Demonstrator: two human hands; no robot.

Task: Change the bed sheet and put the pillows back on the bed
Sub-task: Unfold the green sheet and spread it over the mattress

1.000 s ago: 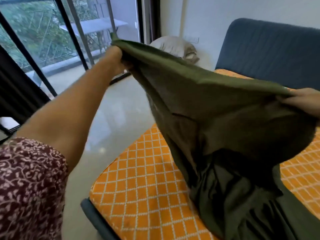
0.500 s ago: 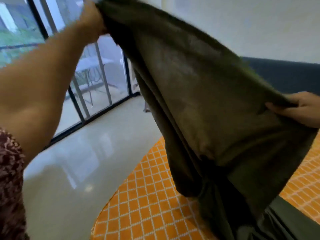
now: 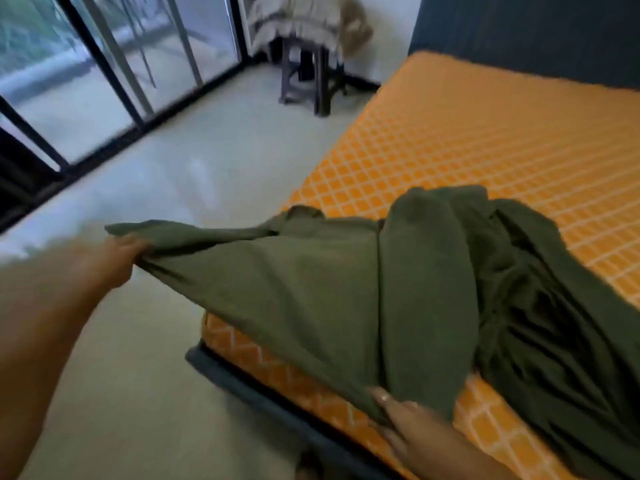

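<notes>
The step in hand looks like spreading the fresh sheet over the bare mattress, and it is only just begun.

At the left, out over the pale floor [image 3: 145, 209], the left hand [image 3: 119, 259] grips an edge of the olive green bed sheet [image 3: 329, 292]; its fingers [image 3: 136, 245] are curled round a bunched fold of cloth, thumb side towards the bed. From there the sheet runs right in a taut span, off the near left corner of the bed, and falls across the orange diamond-patterned mattress [image 3: 485, 161], where most of it lies in a crumpled heap at the near right. The far half of the mattress is uncovered.

At the bottom, right of centre, the right hand [image 3: 403, 422] holds the sheet's near edge beside the mattress corner. Its fingers lie close together against the cloth with a fold pinched under them; a ring shows on one.

The next move, as I judge it, calls for finding the sheet's corners, lifting both edges and throwing the heap open towards the dark blue headboard [image 3: 536, 36], then tucking.

No pillows lie on the bed. Far back, a dark stool [image 3: 304, 81] carries pale bundled bedding [image 3: 311, 19], too blurred to name surely.

No brand, label or writing can be read anywhere.
</notes>
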